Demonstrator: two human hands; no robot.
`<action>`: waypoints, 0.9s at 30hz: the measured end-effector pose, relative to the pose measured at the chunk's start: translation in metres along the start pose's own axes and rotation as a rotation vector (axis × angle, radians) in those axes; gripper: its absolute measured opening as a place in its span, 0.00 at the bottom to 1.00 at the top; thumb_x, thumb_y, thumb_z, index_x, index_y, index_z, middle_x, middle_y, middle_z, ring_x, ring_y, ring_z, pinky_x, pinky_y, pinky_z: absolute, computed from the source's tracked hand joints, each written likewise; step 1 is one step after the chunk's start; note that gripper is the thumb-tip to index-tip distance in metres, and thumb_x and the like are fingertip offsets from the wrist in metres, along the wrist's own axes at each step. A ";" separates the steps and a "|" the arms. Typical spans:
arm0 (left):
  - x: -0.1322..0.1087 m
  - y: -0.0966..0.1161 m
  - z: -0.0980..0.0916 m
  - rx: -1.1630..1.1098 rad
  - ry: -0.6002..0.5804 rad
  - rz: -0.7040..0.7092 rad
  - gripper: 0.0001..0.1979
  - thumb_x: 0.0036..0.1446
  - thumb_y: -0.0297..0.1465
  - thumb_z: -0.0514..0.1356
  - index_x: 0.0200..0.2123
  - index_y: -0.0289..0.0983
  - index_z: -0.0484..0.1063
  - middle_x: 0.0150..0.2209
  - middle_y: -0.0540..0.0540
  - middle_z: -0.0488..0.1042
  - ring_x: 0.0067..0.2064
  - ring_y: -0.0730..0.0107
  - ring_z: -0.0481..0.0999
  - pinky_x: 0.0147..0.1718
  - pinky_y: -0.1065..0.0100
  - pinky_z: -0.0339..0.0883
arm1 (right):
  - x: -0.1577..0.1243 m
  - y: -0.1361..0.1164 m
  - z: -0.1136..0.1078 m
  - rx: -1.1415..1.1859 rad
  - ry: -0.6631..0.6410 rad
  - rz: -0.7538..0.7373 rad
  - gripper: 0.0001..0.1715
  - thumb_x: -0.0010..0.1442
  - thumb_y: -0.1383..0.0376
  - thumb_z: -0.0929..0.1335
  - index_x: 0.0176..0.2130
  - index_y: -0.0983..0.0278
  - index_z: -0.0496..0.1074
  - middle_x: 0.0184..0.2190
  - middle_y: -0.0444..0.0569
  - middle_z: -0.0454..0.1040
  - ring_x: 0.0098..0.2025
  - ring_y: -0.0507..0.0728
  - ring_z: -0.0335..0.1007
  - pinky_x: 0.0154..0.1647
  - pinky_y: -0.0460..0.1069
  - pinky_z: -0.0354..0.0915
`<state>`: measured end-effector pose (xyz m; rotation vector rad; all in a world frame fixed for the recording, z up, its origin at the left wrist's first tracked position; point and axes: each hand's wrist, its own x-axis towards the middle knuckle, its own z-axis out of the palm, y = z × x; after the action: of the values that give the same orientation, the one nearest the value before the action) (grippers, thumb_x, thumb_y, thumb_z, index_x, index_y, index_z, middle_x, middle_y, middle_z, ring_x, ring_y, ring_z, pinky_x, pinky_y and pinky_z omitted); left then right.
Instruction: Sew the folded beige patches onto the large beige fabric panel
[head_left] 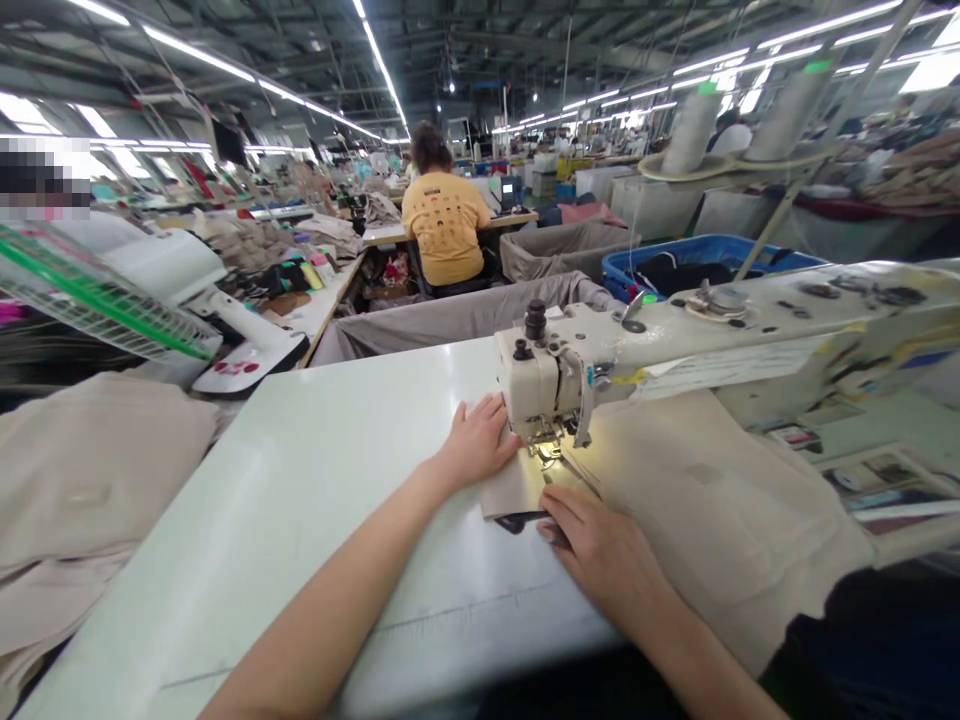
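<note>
Rests the left hand [480,440] palm down, with fingers loosely spread, at the left edge of the beige cloth [514,490], just beside the head of the sewing machine [534,385]. Lays the right hand [607,550] near the front edge of the same cloth, with fingertips just before the presser foot [550,456]; cannot tell whether thumb and fingers pinch it. Holds the two hands apart, on either side of the lit needle area. Spreads the wide part of the cloth [697,490] to the right, below the machine's arm and past the right hand. Works on a white table [315,440], with a heap of beige fabric [97,470] beyond its left edge. Has a white fan [161,265] with a green-rimmed guard behind that heap. Faces the back of a person in a yellow shirt [446,230], seated farther off. Includes, on the right, a blue basket [613,268] behind the machine and two cones of thread [690,135] above.
</note>
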<state>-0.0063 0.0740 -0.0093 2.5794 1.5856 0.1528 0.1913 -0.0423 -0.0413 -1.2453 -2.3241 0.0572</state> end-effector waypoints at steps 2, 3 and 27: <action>0.002 0.001 0.004 0.008 0.013 -0.004 0.19 0.66 0.37 0.53 0.58 0.39 0.69 0.64 0.37 0.66 0.67 0.48 0.61 0.64 0.38 0.49 | 0.002 0.003 -0.002 -0.001 -0.010 0.006 0.09 0.64 0.71 0.66 0.43 0.63 0.73 0.45 0.51 0.79 0.41 0.58 0.76 0.37 0.49 0.71; 0.004 0.001 0.006 0.009 0.017 0.001 0.19 0.66 0.37 0.53 0.57 0.39 0.69 0.63 0.37 0.67 0.67 0.48 0.60 0.64 0.39 0.49 | 0.003 0.005 -0.003 0.000 -0.023 0.010 0.08 0.64 0.71 0.66 0.43 0.63 0.74 0.44 0.51 0.79 0.41 0.58 0.76 0.38 0.49 0.71; 0.008 -0.001 0.008 0.019 0.070 0.039 0.16 0.65 0.38 0.55 0.53 0.41 0.72 0.60 0.40 0.70 0.65 0.52 0.62 0.65 0.46 0.52 | 0.010 0.004 -0.009 0.039 -0.130 0.067 0.06 0.66 0.71 0.66 0.42 0.63 0.73 0.42 0.48 0.77 0.41 0.56 0.74 0.37 0.48 0.65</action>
<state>-0.0025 0.0809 -0.0173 2.6482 1.5675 0.2356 0.1942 -0.0338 -0.0306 -1.3358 -2.3781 0.2116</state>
